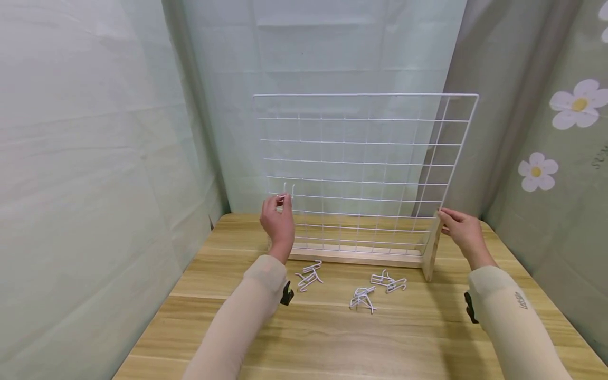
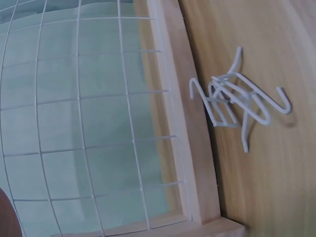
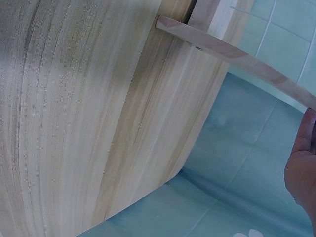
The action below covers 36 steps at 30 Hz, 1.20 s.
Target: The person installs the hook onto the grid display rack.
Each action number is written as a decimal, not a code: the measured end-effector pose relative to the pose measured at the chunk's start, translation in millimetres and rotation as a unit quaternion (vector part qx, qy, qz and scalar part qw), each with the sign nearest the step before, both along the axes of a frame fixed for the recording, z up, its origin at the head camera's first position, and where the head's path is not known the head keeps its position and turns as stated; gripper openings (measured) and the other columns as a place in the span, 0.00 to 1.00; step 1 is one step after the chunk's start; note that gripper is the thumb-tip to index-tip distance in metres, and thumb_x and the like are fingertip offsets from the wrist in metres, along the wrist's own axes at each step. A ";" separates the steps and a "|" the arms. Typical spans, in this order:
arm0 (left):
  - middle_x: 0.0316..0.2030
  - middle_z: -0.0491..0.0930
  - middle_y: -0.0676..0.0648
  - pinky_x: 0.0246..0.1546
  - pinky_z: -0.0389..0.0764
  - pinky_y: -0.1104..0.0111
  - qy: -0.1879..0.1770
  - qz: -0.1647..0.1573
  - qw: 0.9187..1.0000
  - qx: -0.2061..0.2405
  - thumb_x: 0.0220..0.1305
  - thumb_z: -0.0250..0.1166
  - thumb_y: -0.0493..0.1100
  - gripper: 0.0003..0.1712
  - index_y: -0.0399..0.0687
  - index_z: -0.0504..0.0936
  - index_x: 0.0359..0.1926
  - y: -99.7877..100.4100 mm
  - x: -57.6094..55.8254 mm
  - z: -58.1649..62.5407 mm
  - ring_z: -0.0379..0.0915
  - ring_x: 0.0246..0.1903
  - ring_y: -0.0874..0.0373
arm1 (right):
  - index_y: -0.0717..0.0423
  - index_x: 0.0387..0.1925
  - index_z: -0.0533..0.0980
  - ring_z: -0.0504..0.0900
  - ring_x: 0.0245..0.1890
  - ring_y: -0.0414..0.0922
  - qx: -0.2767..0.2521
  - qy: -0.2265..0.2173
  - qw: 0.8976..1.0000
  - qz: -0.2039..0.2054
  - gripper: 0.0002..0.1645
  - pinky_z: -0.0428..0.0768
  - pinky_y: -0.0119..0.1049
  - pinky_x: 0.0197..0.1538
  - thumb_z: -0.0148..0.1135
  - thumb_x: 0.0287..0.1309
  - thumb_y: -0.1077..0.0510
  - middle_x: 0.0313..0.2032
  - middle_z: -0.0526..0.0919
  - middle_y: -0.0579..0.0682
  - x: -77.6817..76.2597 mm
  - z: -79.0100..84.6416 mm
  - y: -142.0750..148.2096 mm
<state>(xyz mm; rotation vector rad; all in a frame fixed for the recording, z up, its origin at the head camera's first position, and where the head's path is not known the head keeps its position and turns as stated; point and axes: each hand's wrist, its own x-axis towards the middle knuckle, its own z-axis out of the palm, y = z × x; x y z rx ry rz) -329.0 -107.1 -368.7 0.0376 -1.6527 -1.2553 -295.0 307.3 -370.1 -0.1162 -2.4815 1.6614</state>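
A white wire grid panel (image 1: 366, 95) stands upright in a wooden base (image 1: 356, 256) on the table. At the grid's lower left, my left hand (image 1: 278, 224) pinches a white wire hook (image 1: 293, 190), its two prongs pointing up by the wires. My right hand (image 1: 463, 235) grips the upper end of the right wooden side piece (image 1: 431, 245) between thumb and fingers. In the right wrist view that hand (image 3: 302, 170) meets the end of the wooden piece (image 3: 247, 61). Only a sliver of the left hand (image 2: 7, 217) shows in the left wrist view.
Three small heaps of white wire hooks lie before the base: left (image 1: 311, 276), middle (image 1: 363, 299) and right (image 1: 389, 281). The left heap (image 2: 237, 91) lies close to the base. Pale cloth (image 1: 119, 158) surrounds the wood-grain table (image 1: 323, 343) at the back and sides.
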 end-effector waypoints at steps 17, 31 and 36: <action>0.36 0.80 0.39 0.44 0.79 0.53 0.026 0.027 0.999 0.012 0.65 0.68 0.39 0.08 0.35 0.85 0.37 7.8 -12.9 18.9 0.79 0.39 0.46 | 0.64 0.69 0.65 0.71 0.62 0.55 -0.004 0.009 1.000 -0.001 0.36 0.76 0.35 0.54 0.47 0.74 0.42 0.66 0.68 0.66 -2.7 -2.6 1.6; 0.36 0.81 0.40 0.43 0.77 0.55 0.013 0.065 0.998 0.022 0.65 0.67 0.41 0.09 0.36 0.84 0.36 14.6 -27.7 12.6 0.79 0.38 0.47 | 0.65 0.69 0.65 0.69 0.64 0.59 -0.004 0.008 1.000 -0.002 0.35 0.74 0.41 0.57 0.46 0.74 0.43 0.66 0.68 0.66 -2.9 -1.6 0.2; 0.37 0.81 0.41 0.44 0.75 0.55 0.004 0.064 0.997 0.030 0.66 0.67 0.41 0.09 0.37 0.84 0.37 17.5 -28.2 11.1 0.79 0.39 0.48 | 0.64 0.70 0.64 0.69 0.64 0.60 0.000 0.005 1.000 -0.004 0.36 0.74 0.42 0.58 0.46 0.74 0.42 0.66 0.67 0.66 -2.9 -1.9 0.6</action>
